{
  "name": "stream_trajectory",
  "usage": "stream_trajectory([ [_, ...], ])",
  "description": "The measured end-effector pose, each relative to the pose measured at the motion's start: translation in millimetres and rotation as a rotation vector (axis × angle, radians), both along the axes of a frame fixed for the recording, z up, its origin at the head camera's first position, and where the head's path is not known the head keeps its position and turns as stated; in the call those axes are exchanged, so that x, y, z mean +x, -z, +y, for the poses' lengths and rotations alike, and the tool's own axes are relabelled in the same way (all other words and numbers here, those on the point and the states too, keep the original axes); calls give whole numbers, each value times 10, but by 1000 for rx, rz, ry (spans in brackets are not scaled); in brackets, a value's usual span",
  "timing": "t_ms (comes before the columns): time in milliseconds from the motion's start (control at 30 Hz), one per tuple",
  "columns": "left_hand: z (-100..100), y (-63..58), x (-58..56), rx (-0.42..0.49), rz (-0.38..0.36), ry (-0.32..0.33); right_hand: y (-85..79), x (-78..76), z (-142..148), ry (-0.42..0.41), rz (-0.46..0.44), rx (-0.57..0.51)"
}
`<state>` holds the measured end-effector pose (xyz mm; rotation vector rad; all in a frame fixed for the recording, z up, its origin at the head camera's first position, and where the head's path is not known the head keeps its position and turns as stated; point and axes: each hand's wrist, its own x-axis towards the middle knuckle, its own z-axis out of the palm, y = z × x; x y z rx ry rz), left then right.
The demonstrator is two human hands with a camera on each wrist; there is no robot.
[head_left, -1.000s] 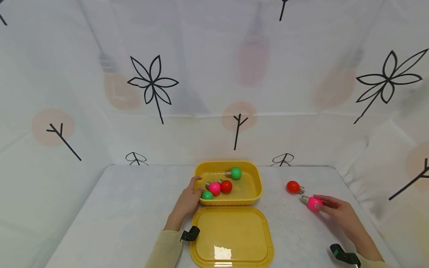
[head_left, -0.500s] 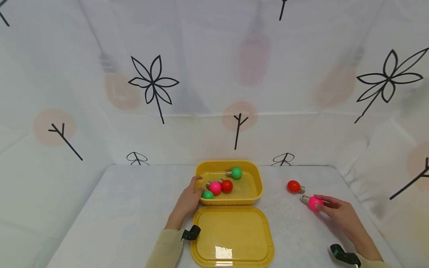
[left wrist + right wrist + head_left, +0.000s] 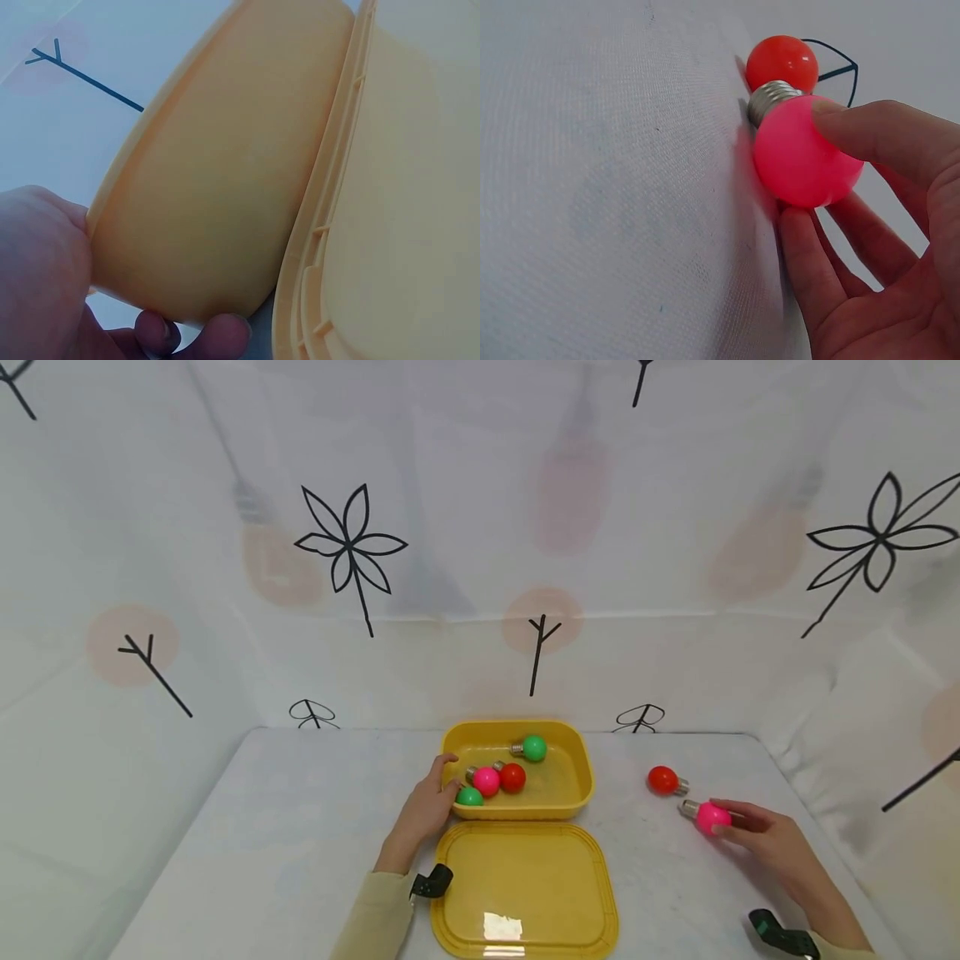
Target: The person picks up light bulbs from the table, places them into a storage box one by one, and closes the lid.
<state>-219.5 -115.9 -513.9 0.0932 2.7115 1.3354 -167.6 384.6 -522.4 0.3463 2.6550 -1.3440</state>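
Note:
My left hand (image 3: 423, 814) grips the left side of a yellow plastic box (image 3: 558, 785); in the left wrist view its fingers curl round the box's end wall (image 3: 210, 225). Inside the box lie a green bulb (image 3: 535, 747) at the back, a pink bulb (image 3: 486, 782) beside a red bulb (image 3: 513, 778), and another green bulb (image 3: 470, 797) in the near left corner. Out to the right, my right hand (image 3: 783, 852) holds a pink light bulb (image 3: 802, 157) by its globe between thumb and fingers. Its metal screw base points away, towards a red bulb (image 3: 663, 780) lying on the table.
A flat yellow lid (image 3: 525, 868) lies in front of the box, close against its near side. White patterned cloth (image 3: 450, 568) hangs behind and at both sides of the white table (image 3: 285, 827). Each wrist wears a black camera mount (image 3: 432, 882).

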Motion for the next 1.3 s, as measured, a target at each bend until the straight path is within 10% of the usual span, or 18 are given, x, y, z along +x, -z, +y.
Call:
stream_trajectory([
  [1300,-9,-2,-12,-11,11,5,-33,154,-7,-27,126,27],
])
